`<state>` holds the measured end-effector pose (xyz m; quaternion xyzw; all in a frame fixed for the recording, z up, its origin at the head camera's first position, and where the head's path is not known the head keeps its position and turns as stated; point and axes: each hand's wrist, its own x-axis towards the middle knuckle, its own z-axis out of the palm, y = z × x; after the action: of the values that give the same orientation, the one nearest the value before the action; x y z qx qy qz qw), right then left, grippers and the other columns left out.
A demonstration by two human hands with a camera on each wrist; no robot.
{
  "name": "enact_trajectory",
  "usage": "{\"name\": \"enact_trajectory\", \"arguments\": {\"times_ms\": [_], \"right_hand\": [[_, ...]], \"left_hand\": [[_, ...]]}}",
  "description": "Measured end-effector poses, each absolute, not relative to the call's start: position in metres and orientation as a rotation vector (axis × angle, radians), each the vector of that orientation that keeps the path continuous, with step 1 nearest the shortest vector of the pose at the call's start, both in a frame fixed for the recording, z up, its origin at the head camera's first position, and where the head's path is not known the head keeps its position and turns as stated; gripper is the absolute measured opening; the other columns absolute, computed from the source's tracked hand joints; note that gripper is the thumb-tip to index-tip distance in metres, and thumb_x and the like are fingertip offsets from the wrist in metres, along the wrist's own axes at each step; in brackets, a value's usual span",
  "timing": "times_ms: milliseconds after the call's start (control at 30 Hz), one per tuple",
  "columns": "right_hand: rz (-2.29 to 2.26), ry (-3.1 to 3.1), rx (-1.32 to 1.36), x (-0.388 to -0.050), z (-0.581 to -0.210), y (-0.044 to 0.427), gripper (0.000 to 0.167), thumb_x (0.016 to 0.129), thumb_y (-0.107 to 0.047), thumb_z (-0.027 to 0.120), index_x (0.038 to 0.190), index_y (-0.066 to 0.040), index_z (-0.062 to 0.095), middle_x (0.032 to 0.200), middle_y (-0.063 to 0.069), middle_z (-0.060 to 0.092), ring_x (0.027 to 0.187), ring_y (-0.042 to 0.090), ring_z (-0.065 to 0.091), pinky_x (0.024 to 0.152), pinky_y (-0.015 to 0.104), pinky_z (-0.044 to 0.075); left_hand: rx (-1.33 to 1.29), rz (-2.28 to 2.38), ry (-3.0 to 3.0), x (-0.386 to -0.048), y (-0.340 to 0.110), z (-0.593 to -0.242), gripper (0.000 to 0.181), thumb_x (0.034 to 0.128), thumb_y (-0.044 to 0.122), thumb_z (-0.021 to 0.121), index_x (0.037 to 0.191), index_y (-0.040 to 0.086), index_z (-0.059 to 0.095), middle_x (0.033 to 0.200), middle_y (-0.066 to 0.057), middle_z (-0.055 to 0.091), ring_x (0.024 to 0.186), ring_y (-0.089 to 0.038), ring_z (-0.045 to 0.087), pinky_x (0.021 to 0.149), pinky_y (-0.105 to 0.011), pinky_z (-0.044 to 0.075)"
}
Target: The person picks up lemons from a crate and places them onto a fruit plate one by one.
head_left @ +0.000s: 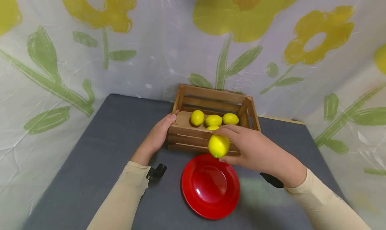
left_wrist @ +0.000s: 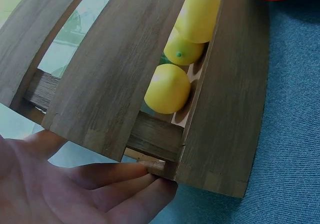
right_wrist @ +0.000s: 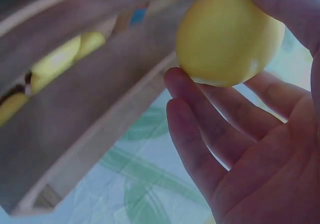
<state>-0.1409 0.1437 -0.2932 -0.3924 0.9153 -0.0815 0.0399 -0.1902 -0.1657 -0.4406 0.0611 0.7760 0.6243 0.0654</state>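
My right hand point(head_left: 259, 149) pinches a yellow lemon point(head_left: 218, 146) between thumb and fingers, raised just in front of the wooden crate point(head_left: 187, 129). In the right wrist view this lemon point(right_wrist: 227, 38) sits at the fingertips, off the crate. My left hand point(head_left: 155, 136) grips the crate's left end, its thumb at the top edge. Several more lemons point(head_left: 197, 118) lie inside the crate; the front slat and my right hand partly hide one. In the left wrist view, lemons point(left_wrist: 167, 88) show through the gap between the slats.
A round red plate point(head_left: 188, 189) lies on the dark grey table point(head_left: 99, 149), in front of the crate and below the held lemon. Behind the table hangs a pale sheet point(head_left: 156, 49) printed with yellow flowers. Black bands point(head_left: 158, 171) are on the wrists.
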Motion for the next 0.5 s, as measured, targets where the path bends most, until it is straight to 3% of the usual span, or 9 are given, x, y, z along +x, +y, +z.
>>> {"name": "enact_trajectory", "arguments": {"times_ms": [267,500], "right_hand": [[-0.295,2.716,-1.215,-0.126,-0.333,0.134,0.068,0.085,-0.036,0.094,0.144,-0.023,0.063,0.135,-0.011,0.066,0.118,0.009,0.066,0.097,0.034,0.064],[-0.248,2.694,-1.195,-0.123,-0.368,0.130,0.066,0.087,-0.039,0.092,0.144,-0.021,0.063,0.135,-0.008,0.067,0.116,0.011,0.068,0.097,0.036,0.063]], "left_hand": [[0.195,1.893,2.346,-0.189,-0.167,-0.442,0.068,0.1123,0.063,0.031,0.170,0.027,0.036,0.177,0.009,0.032,0.169,-0.018,0.017,0.138,-0.054,0.012],[0.163,1.874,2.358,-0.190,-0.166,-0.440,0.066,0.1122,0.061,0.033,0.169,0.028,0.039,0.177,0.009,0.034,0.168,-0.018,0.020,0.137,-0.052,0.015]]}}
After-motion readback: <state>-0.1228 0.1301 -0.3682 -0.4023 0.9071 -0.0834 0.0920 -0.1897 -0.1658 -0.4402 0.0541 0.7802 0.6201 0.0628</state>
